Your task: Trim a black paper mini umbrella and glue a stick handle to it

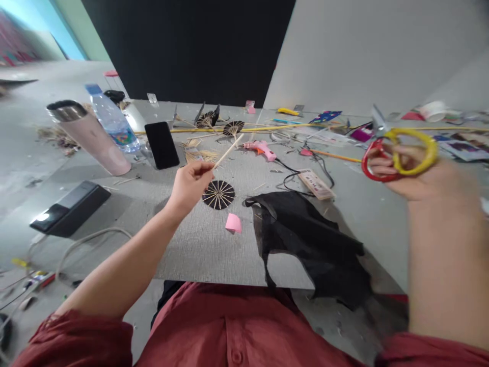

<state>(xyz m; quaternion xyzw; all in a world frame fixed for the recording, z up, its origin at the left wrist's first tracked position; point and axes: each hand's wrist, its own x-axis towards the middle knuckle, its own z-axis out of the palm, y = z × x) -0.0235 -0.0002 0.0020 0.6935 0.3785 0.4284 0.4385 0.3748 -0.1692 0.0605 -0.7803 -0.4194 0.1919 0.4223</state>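
Between the fingertips of my left hand [191,186] is a thin wooden stick [228,151], tilted up to the right. Just under that hand lies a black disc with pale spokes [218,195], and a pink paper piece [233,223] sits in front of it. Raised over the right side, my right hand [405,165] is closed on scissors [414,153] with one red and one yellow handle loop; their blades point away and motion blurs them. Crumpled black cloth [305,234] spreads over the table between my hands. A smaller spoked black disc [233,128] stands farther back.
A pink hot glue gun [260,150] with a black cord lies mid-table near a boxed power strip [316,184]. At left are a phone [161,145], a tumbler [91,140], a water bottle [114,122] and a black power bank [71,209]. A dark panel [191,46] rises behind.
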